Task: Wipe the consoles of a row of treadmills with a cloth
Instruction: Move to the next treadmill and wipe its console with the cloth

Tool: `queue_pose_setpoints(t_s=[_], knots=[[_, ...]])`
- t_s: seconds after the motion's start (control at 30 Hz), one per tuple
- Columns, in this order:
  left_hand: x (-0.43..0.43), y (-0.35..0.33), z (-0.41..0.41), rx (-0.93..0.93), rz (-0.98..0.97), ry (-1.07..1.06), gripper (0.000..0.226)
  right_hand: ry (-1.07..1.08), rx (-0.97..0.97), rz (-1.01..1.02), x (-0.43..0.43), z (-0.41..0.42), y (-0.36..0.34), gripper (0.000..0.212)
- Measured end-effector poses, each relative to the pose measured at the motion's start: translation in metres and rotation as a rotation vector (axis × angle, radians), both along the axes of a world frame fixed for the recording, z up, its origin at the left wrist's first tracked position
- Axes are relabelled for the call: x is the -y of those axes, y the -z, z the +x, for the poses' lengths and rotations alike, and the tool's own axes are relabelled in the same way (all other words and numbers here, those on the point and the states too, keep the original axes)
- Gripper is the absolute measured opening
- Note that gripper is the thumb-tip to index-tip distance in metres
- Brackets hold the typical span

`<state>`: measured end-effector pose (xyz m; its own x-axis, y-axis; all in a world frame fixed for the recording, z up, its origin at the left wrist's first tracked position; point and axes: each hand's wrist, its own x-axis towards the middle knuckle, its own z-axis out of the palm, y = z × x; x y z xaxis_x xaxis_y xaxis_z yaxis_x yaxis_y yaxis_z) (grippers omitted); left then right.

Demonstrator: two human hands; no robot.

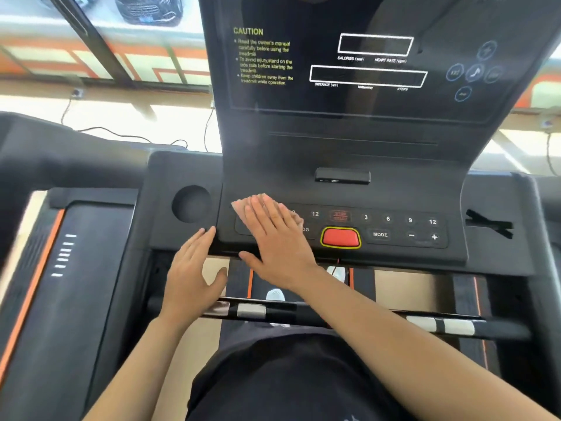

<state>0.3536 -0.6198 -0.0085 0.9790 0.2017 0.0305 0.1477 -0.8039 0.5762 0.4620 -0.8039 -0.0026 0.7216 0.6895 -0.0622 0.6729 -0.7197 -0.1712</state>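
A dark treadmill console fills the middle of the view, with a black display above and a button panel below. My right hand lies flat on the left part of that panel, pressing a pinkish cloth against it. Only the cloth's edges show around my fingers. My left hand hovers open just left of the console's lower corner, fingers spread, holding nothing.
A red stop button sits right of my right hand. A round cup holder lies left of the panel. A handlebar with silver grips crosses below. The neighbouring treadmill's deck is at left.
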Motion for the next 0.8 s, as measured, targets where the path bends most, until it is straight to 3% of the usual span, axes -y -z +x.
queue_pose_setpoints(t_s=[0.17, 0.27, 0.33, 0.43, 0.53, 0.6, 0.7, 0.8], knots=[[-0.004, -0.011, -0.011, 0.111, -0.156, -0.139, 0.072, -0.227, 0.035, -0.014, -0.013, -0.008, 0.010, 0.072], [-0.004, -0.016, -0.014, 0.138, -0.206, -0.151, 0.071, -0.291, -0.046, 0.179, -0.008, -0.015, 0.010, 0.073], [-0.004, -0.018, -0.015, 0.142, -0.208, -0.106, 0.071, -0.266, -0.210, 0.326, 0.001, -0.023, 0.008, 0.059], [0.002, -0.022, -0.014, 0.153, -0.208, -0.035, 0.067, -0.101, -0.487, 0.433, 0.032, -0.043, -0.003, 0.041], [0.019, -0.026, -0.011, 0.132, -0.288, 0.056, 0.058, 0.311, -0.813, 0.602, 0.065, -0.053, -0.023, 0.024], [0.034, -0.029, -0.007, 0.086, -0.379, 0.145, 0.054, 0.538, -0.869, 0.746, 0.079, -0.051, -0.033, 0.012], [0.058, -0.035, 0.001, 0.022, -0.499, 0.266, 0.059, 0.596, -0.849, 0.869, 0.086, -0.050, -0.041, 0.006], [0.082, -0.040, 0.010, 0.045, -0.532, 0.406, 0.081, 0.699, -0.951, 1.111, 0.081, -0.055, -0.047, 0.017]])
